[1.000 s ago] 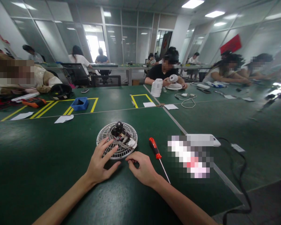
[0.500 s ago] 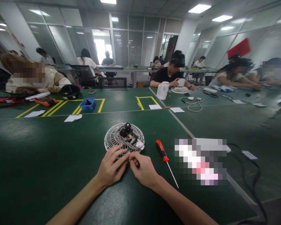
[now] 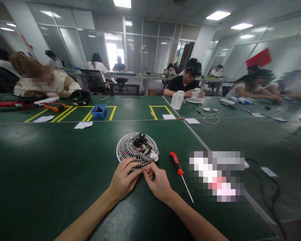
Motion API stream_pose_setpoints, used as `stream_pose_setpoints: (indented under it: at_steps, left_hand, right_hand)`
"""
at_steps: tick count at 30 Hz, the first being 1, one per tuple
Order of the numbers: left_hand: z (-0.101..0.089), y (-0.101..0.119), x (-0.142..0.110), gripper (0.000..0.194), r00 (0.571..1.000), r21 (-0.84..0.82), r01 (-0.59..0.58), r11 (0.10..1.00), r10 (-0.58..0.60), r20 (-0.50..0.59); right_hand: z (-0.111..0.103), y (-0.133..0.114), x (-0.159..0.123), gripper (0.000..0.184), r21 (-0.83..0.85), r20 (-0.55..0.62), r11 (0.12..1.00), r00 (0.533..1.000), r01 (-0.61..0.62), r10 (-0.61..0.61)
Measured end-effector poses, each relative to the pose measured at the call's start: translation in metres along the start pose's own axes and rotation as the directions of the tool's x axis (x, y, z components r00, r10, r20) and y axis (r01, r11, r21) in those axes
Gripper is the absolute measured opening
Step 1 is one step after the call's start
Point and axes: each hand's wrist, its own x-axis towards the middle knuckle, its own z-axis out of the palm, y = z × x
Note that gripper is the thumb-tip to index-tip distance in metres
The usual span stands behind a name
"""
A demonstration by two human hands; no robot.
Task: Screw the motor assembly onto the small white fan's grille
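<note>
A round white fan grille (image 3: 122,147) lies on the green table in front of me. On it rests a black motor assembly (image 3: 140,140) with grey cables and a few thin wires. My left hand (image 3: 124,177) grips the near rim of the grille, its fingers over the bars and its thumb below. Beside it, my right hand (image 3: 157,180) is closed in a pinch at the same near edge; what its fingertips hold is hidden. To the right of my hands a red and black screwdriver (image 3: 176,164) lies on the table, its tip towards me.
A blurred-out patch (image 3: 215,174) covers things at the right, near a black cable (image 3: 274,194). Beyond lie paper slips (image 3: 84,125), a blue bin (image 3: 98,111), an orange tool (image 3: 55,106) and a white fan part (image 3: 177,99). Several people sit at tables around.
The whole view has shifted slightly, so everything appears a little further right and lower. Both hands remain at the near rim of the grille, with little change in their grip.
</note>
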Motion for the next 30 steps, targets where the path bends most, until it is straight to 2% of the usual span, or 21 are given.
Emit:
stream_pose_setpoints:
  at_steps: [14,22,26,30]
  left_hand:
    - [-0.002,-0.003,0.002,0.021,1.000,0.022,0.002,1.000,-0.002,0.015]
    - [-0.003,-0.001,0.004,0.016,0.998,-0.014,0.001,1.000,0.000,0.058]
    - [-0.005,0.002,0.005,0.015,0.997,-0.079,0.049,0.996,-0.044,0.064]
    - [-0.008,0.000,0.006,0.012,0.994,-0.101,0.092,0.991,-0.086,0.065]
  right_hand:
    - [0.001,0.009,-0.005,0.009,0.039,0.068,0.997,0.996,-0.060,0.057]
    - [-0.001,0.002,-0.005,0.011,0.069,0.116,0.995,0.992,-0.068,0.059]
    - [-0.004,-0.002,-0.005,0.013,0.085,0.102,0.995,0.994,-0.051,0.042]
    - [-0.011,-0.004,-0.003,0.014,0.001,0.050,1.000,0.999,0.016,-0.016]
